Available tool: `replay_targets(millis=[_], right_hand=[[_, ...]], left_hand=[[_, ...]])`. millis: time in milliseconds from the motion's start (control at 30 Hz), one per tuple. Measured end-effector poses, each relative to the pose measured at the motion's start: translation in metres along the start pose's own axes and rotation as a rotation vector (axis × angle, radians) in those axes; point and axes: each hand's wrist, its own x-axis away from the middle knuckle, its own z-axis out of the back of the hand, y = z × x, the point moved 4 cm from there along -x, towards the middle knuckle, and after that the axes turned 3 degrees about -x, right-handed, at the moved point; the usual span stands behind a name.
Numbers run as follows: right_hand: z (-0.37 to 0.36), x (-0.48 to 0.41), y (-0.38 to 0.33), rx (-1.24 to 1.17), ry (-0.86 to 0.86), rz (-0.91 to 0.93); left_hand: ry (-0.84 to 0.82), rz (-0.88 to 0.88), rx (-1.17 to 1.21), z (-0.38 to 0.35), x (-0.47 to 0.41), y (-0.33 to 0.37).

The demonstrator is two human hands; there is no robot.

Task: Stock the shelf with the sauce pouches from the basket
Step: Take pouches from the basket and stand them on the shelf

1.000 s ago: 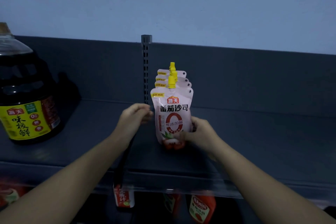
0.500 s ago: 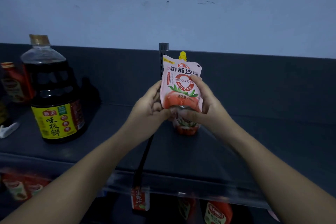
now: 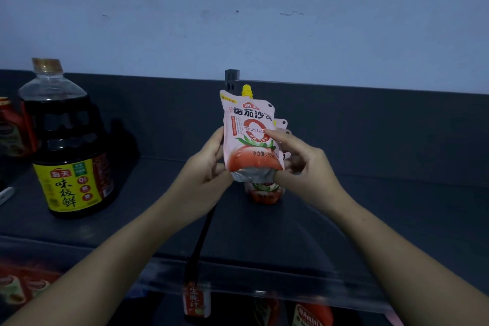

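A pink tomato sauce pouch (image 3: 247,135) with a yellow cap is held up above the dark shelf (image 3: 370,209), tilted slightly left. My left hand (image 3: 206,167) grips its lower left edge. My right hand (image 3: 299,164) holds its right side, thumb under the silver bottom fold. Behind and below it, more pouches (image 3: 264,193) stand in a row on the shelf, mostly hidden by the held pouch and my right hand. The basket is out of view.
A large soy sauce bottle (image 3: 66,145) stands at the shelf's left, with a red bottle (image 3: 10,127) behind it. An upright slotted post (image 3: 232,79) divides the back panel. A clear plastic rail (image 3: 264,286) runs along the shelf's front edge; red products sit on the shelf below.
Both hands took the front pouch from the row and lifted it off the shelf. Since half a second ago it has barely moved, tipped slightly left. The view has moved closer.
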Motion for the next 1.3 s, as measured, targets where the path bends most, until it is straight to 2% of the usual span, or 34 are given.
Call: replay_targets(millis=[133, 267, 367, 400, 500, 567, 600, 700, 833, 900, 1067, 1300], right_hand=[[-0.001, 0.001, -0.004, -0.035, -0.008, 0.045], [-0.007, 0.007, -0.005, -0.148, -0.008, 0.082], [-0.009, 0.011, -0.003, -0.02, 0.058, 0.138], [-0.01, 0.013, -0.001, 0.035, 0.041, 0.137], [-0.011, 0.022, 0.01, 0.109, -0.19, 0.008], [-0.01, 0.029, 0.017, 0.005, -0.35, -0.095], [-0.009, 0.031, 0.02, -0.078, -0.359, -0.129], [-0.005, 0.027, 0.038, -0.16, -0.213, -0.199], [-0.008, 0.032, 0.064, 0.053, -0.077, -0.216], [-0.007, 0.032, 0.07, 0.11, -0.037, -0.218], [-0.001, 0.022, 0.075, 0.231, -0.044, -0.265], [0.005, 0.019, 0.091, 0.322, -0.04, -0.336]], left_hand=[[-0.017, -0.015, 0.05, 0.001, 0.004, 0.008], [-0.028, 0.067, 0.142, 0.0, -0.002, 0.001], [-0.012, 0.201, 0.335, -0.004, -0.004, -0.009], [-0.014, 0.181, 0.316, -0.009, -0.006, -0.008], [-0.033, 0.164, 0.308, -0.021, 0.007, -0.003], [-0.055, 0.125, 0.316, -0.019, 0.006, -0.016], [-0.086, 0.122, 0.31, -0.019, 0.005, -0.023], [-0.182, 0.157, 0.224, -0.027, 0.003, -0.047], [-0.291, 0.245, 0.004, -0.038, 0.0, -0.082], [-0.293, 0.275, -0.1, -0.038, -0.003, -0.091], [-0.301, 0.328, -0.243, -0.043, -0.014, -0.101], [-0.232, 0.319, -0.289, -0.051, -0.022, -0.107]])
